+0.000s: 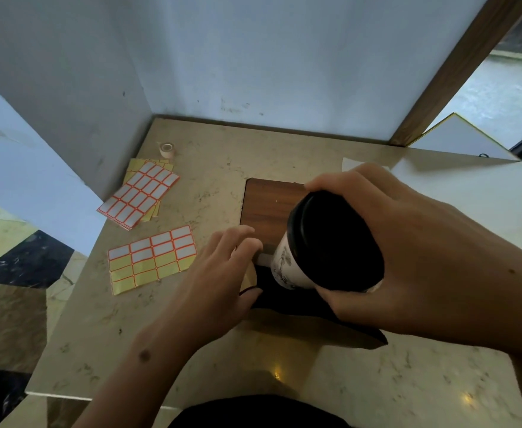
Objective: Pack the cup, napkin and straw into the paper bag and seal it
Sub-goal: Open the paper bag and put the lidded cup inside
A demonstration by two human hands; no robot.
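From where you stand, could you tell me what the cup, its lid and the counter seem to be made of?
The cup, gripped by the right hand, looks like matte white paper or card, with printed markings on its wall. Its lid looks like black plastic, smooth, with a moulded rim. The counter seems to be polished beige stone, marble or an imitation: it is veined and reflects lights near the front edge.

Our marble counter (284,149) and its load.
At ten o'clock we see a tape roll (166,148) and stacked label sheets (139,194); another label sheet (152,258) at nine; a wooden board (269,208) at center.
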